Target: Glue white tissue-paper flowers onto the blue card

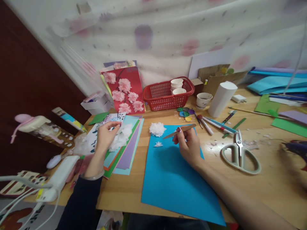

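A patterned curtain [168, 40] spans the upper frame behind a wooden table [124, 191]; a blue sheet [172, 185] lies lower centre, a red basket [165, 103] upper centre, scissors [239, 142] right. The left hand [105, 134] has fingertips nearly meeting by petals [121, 138] at centre left, any hold unclear; near a white flower [157, 129], the right hand [188, 143] grips a stick [188, 127] over the sheet.

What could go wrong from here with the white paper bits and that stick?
The right hand holds the wooden stick with its tip near the small white piece, so a slip could nudge or crush it. The white flower overlaps the blue sheet's corner; shifting the sheet might dislodge it. The loose white pieces beside the left hand could scatter if brushed.
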`<move>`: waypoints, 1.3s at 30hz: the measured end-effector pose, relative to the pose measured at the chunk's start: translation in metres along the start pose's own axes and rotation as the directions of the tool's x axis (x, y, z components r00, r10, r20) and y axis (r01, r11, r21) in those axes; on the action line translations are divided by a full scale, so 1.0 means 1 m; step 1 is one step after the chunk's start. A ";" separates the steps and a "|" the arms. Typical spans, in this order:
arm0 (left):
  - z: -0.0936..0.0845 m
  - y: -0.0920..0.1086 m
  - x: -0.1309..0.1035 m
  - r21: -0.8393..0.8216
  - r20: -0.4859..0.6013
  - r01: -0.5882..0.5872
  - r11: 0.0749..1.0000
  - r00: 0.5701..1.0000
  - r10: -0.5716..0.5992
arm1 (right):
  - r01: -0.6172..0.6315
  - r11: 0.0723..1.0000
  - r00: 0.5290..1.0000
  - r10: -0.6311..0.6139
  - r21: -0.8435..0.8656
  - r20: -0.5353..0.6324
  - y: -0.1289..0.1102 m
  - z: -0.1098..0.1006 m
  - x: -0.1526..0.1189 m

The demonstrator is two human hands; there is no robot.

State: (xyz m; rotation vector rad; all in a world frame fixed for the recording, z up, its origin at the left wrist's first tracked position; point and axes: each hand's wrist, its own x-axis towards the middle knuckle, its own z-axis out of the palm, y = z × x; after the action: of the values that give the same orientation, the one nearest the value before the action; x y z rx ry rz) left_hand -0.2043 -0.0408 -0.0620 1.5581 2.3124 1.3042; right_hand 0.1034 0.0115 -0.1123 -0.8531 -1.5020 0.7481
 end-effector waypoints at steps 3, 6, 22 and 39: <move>0.002 -0.002 0.003 -0.045 -0.006 0.059 0.997 0.998 -0.060 | 0.005 1.000 1.000 -0.005 -0.016 0.010 0.000 0.000 0.000; 0.003 -0.009 0.010 -0.051 -0.066 0.121 0.991 0.990 -0.124 | 0.002 1.000 1.000 -0.001 -0.025 0.029 0.001 0.000 0.000; 0.041 0.062 -0.048 -0.230 0.803 0.126 0.965 0.586 0.115 | 0.008 0.998 0.990 -0.018 0.068 0.140 -0.003 0.000 -0.007; 0.068 0.067 -0.056 -0.414 0.768 0.207 0.886 0.601 0.219 | -0.214 0.938 0.961 0.152 0.272 0.233 -0.007 0.008 -0.010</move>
State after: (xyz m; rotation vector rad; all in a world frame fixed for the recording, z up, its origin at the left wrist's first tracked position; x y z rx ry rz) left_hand -0.0953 -0.0353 -0.0817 1.5129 1.2939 0.7763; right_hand 0.0948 -0.0004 -0.1122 -0.7094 -1.4560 1.2009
